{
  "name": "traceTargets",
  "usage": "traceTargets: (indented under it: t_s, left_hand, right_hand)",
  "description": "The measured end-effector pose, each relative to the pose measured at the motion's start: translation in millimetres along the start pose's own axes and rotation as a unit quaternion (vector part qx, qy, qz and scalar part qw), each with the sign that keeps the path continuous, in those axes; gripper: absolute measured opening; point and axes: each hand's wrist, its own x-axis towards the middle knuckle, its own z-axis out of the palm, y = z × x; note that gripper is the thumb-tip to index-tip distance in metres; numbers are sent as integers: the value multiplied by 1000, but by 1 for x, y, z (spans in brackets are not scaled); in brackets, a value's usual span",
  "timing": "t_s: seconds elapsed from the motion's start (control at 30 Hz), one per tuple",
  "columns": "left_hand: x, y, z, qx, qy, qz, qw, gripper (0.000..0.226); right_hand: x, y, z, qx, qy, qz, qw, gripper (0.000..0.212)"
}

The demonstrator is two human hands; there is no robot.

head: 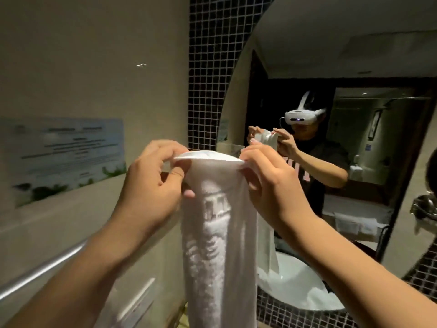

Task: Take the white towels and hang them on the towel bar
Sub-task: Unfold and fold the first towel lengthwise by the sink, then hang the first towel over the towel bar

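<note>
A white towel (pixel 217 245) with a raised woven pattern hangs straight down in the middle of the view. My left hand (pixel 151 185) pinches its top edge at the left corner. My right hand (pixel 272 185) pinches the same edge at the right corner, so the top is stretched between both hands at chest height. A chrome towel bar (pixel 45 271) runs along the beige wall at the lower left, below and to the left of my left forearm. The towel's lower end runs out of view.
A large rounded mirror (pixel 331 67) on dark mosaic tile (pixel 208 67) fills the right and reflects a person holding the towel. A white basin (pixel 300 287) sits at the lower right. A printed notice (pixel 63 152) is fixed to the left wall. A chrome fitting (pixel 423 207) juts out at the right edge.
</note>
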Motion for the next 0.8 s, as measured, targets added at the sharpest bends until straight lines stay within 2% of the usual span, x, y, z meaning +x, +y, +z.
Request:
traceTargets:
  t_s: [0.1,0.2,0.3,0.37,0.47,0.6,0.67,0.8]
  left_hand:
    - [5,-1,-36,71,30,1,997,36]
    - [11,2,-70,164,91,26,982,31]
    - [13,10,-97,281,133,54,949,24]
    - [10,13,-106,345,132,61,927,18]
    - [-1,10,-115,435,92,-7,896,15]
    - [-24,11,-113,554,9,-158,817,38]
    - [-34,11,-105,585,-28,-189,788,45]
    - [-51,-2,-98,616,-111,-220,748,48]
  right_hand:
    - [32,-18,30,57,23,-9,998,6]
    - [63,-41,58,81,57,-30,995,3]
    - [89,-61,82,112,85,-28,990,17]
    - [101,-74,98,149,83,-13,985,31]
    - [101,-95,127,189,52,-11,980,40]
    - [67,-124,175,211,-34,6,977,33]
    - [50,-133,195,239,-65,39,968,26]
    - [36,-131,202,278,-145,138,940,25]
